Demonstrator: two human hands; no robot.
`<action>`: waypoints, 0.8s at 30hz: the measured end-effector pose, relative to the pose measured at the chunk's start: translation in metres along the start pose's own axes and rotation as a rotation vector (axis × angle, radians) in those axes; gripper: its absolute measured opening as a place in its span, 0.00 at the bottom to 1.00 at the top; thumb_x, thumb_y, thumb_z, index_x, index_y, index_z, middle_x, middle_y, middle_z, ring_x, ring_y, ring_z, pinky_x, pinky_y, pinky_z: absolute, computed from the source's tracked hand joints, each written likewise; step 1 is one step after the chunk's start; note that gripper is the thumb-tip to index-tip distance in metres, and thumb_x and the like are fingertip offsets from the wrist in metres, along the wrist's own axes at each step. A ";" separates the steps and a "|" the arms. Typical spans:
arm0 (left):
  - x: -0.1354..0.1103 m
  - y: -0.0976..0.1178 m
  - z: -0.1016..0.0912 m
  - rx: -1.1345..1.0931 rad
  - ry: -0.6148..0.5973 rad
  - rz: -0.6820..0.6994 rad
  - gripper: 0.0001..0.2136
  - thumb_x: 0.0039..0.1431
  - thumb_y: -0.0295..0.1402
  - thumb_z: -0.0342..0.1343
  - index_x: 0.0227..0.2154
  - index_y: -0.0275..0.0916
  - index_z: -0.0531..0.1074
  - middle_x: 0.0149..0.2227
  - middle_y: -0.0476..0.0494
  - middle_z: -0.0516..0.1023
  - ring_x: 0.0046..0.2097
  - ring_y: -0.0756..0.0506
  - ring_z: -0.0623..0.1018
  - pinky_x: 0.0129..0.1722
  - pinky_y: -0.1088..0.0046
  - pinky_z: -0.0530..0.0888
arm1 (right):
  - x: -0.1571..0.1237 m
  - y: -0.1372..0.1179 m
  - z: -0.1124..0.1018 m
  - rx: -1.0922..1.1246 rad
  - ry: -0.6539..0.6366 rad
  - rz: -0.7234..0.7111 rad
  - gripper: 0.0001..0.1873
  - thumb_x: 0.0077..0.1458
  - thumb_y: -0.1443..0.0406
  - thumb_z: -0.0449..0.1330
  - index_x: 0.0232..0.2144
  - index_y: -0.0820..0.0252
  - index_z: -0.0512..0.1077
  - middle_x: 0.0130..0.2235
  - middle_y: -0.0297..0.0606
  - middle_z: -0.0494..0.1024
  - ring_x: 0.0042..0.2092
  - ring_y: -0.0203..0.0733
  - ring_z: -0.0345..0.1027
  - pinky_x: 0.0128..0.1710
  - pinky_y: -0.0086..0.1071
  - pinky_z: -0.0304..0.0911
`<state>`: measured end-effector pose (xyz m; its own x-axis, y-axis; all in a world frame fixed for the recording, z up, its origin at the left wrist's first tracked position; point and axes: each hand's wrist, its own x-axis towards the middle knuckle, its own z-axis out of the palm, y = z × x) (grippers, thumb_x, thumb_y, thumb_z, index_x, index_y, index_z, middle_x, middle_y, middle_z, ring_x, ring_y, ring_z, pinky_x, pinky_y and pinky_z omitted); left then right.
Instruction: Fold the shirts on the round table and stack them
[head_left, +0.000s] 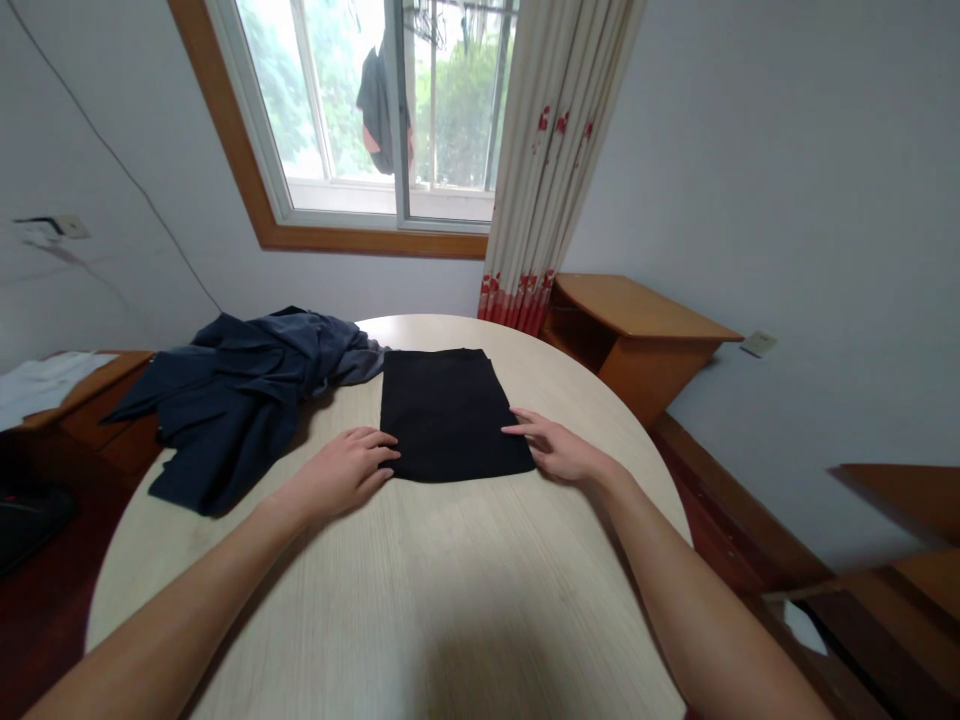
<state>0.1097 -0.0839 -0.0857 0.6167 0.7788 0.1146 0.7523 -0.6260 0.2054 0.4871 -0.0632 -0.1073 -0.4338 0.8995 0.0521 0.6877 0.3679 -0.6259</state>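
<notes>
Round tabletop (450,560) under left grip (349,468) and right grip (561,448). Dark clothes heap (251,375) beyond left grip, off to its left. Folded black cloth (450,415) flat between grips — both loosely spread on its side edges, no pinch visible. Risk: uneven drag could skew it — no readable writing.

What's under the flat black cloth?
The black cloth lies on the pale table, which shows past the cloth's near edge. The spot beneath is covered, so I can't tell if anything else is there.

The cloth (450,415) is black, the curtain (551,170) red-flowered cream.
</notes>
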 end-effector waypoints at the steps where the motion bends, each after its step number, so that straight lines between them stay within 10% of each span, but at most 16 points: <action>1: 0.001 -0.001 -0.001 -0.025 0.006 0.010 0.17 0.65 0.38 0.49 0.47 0.42 0.80 0.54 0.40 0.78 0.57 0.38 0.75 0.60 0.57 0.67 | 0.001 -0.003 0.001 0.000 0.024 -0.007 0.29 0.52 0.75 0.52 0.54 0.55 0.76 0.70 0.39 0.57 0.70 0.45 0.53 0.68 0.47 0.51; 6: -0.004 -0.008 -0.015 -0.189 -0.008 0.027 0.15 0.64 0.38 0.50 0.44 0.44 0.81 0.50 0.42 0.80 0.53 0.39 0.76 0.58 0.60 0.69 | 0.001 -0.020 -0.004 0.001 0.130 -0.030 0.17 0.52 0.72 0.55 0.34 0.53 0.83 0.62 0.39 0.71 0.64 0.48 0.63 0.66 0.50 0.54; 14: -0.018 0.008 -0.059 -0.667 -0.156 -0.033 0.13 0.56 0.46 0.60 0.28 0.42 0.81 0.31 0.43 0.81 0.35 0.42 0.78 0.39 0.67 0.74 | -0.023 -0.044 -0.035 0.398 -0.186 -0.183 0.17 0.53 0.49 0.65 0.32 0.56 0.82 0.42 0.42 0.84 0.52 0.53 0.74 0.58 0.49 0.64; 20: 0.029 -0.003 -0.023 -1.258 0.390 -0.443 0.21 0.54 0.49 0.62 0.41 0.36 0.77 0.29 0.44 0.77 0.30 0.46 0.75 0.31 0.71 0.72 | 0.017 -0.021 -0.008 0.673 0.411 0.122 0.29 0.57 0.44 0.58 0.47 0.59 0.76 0.43 0.44 0.81 0.41 0.47 0.76 0.42 0.38 0.72; 24: 0.030 -0.010 0.001 -1.397 0.380 -0.693 0.29 0.60 0.48 0.59 0.58 0.34 0.66 0.29 0.49 0.73 0.25 0.51 0.72 0.26 0.75 0.70 | 0.032 -0.007 0.014 0.611 0.354 0.282 0.30 0.65 0.50 0.50 0.62 0.61 0.65 0.48 0.47 0.80 0.43 0.47 0.77 0.42 0.39 0.73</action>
<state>0.1213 -0.0544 -0.0854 0.0124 0.9809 -0.1941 -0.0737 0.1945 0.9781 0.4602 -0.0405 -0.1116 -0.0061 0.9999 0.0080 0.2555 0.0093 -0.9668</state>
